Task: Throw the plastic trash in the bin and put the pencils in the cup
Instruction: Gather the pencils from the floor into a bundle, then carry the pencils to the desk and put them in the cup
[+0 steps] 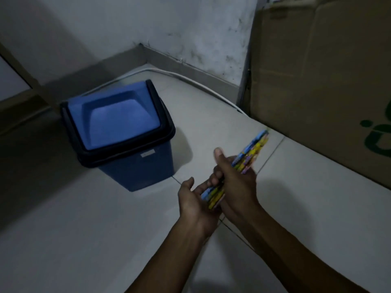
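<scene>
A blue bin [135, 166] with a black rim and a shut light-blue swing lid [118, 119] stands on the floor to the left of my hands. A bundle of colourful pencils [251, 151], yellow, blue and pink, is held slanting up to the right. My right hand [234, 178] is closed around the middle of the bundle. My left hand [194, 199] cups the bundle's lower end, fingers curled beneath it. No cup and no plastic trash is in view.
A large cardboard box [321, 81] stands against the wall on the right. A white cable [190, 79] runs along the base of the stained wall [190, 28]. Pale floor tiles [84, 240] spread around the bin.
</scene>
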A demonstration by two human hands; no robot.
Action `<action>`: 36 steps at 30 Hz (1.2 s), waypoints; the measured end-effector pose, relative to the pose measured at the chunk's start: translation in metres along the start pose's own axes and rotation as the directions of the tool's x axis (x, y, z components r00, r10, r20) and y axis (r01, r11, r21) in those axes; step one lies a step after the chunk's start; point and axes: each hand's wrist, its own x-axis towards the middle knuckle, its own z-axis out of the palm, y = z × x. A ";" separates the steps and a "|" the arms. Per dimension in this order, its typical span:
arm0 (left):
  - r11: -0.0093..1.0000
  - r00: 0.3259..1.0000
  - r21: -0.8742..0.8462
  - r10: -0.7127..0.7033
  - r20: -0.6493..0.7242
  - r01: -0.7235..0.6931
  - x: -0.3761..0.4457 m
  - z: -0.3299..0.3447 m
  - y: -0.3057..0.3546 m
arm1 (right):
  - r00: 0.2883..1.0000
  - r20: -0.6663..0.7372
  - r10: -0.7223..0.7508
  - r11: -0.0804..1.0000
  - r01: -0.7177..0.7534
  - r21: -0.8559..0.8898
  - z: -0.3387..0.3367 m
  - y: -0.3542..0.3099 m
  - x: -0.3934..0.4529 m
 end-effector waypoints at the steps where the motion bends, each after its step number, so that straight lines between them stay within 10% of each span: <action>1: 1.000 1.000 -0.005 0.005 -0.006 -0.005 0.001 0.004 0.003 | 1.000 0.012 0.025 1.000 -0.025 -0.008 0.005 0.001 0.001; 8: 0.946 0.999 0.323 0.005 -0.054 0.013 0.011 0.029 0.038 | 0.997 -0.011 0.072 0.980 -0.073 -0.187 0.026 -0.026 0.037; 14: 0.570 0.981 0.819 0.119 -0.155 0.060 -0.042 0.049 0.085 | 1.000 0.018 0.016 0.934 -0.008 -0.358 0.065 -0.091 0.036; 20: 0.246 0.990 0.969 0.135 -0.050 0.016 -0.144 0.130 0.135 | 0.997 0.039 0.069 0.929 -0.050 -0.367 0.135 -0.183 -0.009; 26: 0.275 0.946 0.952 0.323 0.041 -0.136 -0.277 0.225 0.177 | 0.992 0.060 0.106 0.919 -0.075 -0.387 0.216 -0.300 -0.081; 36: 0.198 0.671 0.853 0.709 0.215 -0.483 -0.517 0.383 0.277 | 0.945 0.263 0.193 0.912 -0.073 -0.404 0.386 -0.503 -0.195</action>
